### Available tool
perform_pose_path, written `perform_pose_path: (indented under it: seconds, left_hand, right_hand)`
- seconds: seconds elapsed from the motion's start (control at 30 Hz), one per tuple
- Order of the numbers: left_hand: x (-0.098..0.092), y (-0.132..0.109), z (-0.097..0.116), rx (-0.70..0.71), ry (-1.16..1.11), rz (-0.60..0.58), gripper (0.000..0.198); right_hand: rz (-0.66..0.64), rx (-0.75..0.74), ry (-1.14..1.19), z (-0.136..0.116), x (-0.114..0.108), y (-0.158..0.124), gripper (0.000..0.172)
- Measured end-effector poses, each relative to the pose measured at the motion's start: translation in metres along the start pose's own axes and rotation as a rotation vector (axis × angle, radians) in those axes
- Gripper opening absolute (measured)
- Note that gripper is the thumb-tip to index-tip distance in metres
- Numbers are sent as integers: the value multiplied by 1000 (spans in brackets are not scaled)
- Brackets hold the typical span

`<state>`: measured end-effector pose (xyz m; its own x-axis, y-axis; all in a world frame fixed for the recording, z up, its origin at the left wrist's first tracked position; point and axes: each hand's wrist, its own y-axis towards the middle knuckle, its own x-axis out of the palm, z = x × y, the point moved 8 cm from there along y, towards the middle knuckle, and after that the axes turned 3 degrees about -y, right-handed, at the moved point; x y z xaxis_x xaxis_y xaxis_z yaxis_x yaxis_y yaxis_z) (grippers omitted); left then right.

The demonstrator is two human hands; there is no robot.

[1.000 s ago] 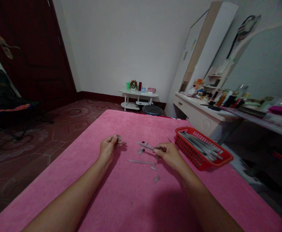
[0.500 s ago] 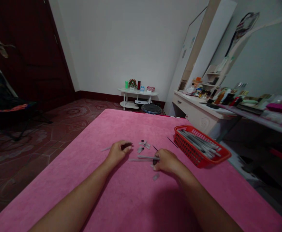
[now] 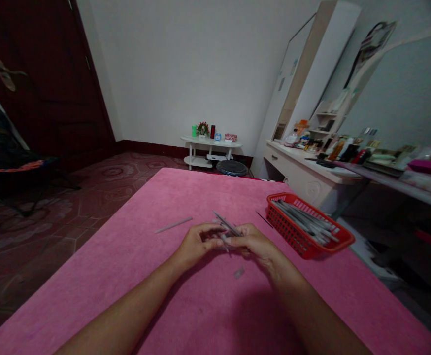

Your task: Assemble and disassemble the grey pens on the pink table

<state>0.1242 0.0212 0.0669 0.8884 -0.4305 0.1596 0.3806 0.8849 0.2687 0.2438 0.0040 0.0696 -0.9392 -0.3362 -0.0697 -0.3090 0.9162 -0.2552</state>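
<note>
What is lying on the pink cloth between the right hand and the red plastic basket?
In the head view, one thin dark stick lies on the pink cloth, between the right hand, holding slim grey sticks, and the red plastic basket.

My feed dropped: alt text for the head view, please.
Left hand and right hand are close together over pink cloth, the right holding slim grey sticks. One loose stick lies left; a red basket of more sticks stands right.

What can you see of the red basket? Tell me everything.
The red basket looks plastic: oblong, with pierced walls and a rim around its open top. It sits upright and slantwise on the pink cloth, to the right of the right hand, not touching it. Slim grey sticks lie bunched lengthwise inside.
</note>
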Motion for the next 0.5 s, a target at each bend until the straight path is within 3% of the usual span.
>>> perform_pose_path:
  seconds: [0.2, 0.37, 0.5]
  left_hand:
    - [-15, 1, 0, 6, -16, 139, 19]
    - [-54, 4, -11, -36, -231, 343, 28]
    - [-77, 5, -16, -21, -336, 417, 39]
  right_hand:
    - [2, -28, 10, 6, 3, 7, 35]
    - [244, -263, -108, -13, -21, 8, 37]
    - [210, -333, -202, -23, -18, 5, 28]
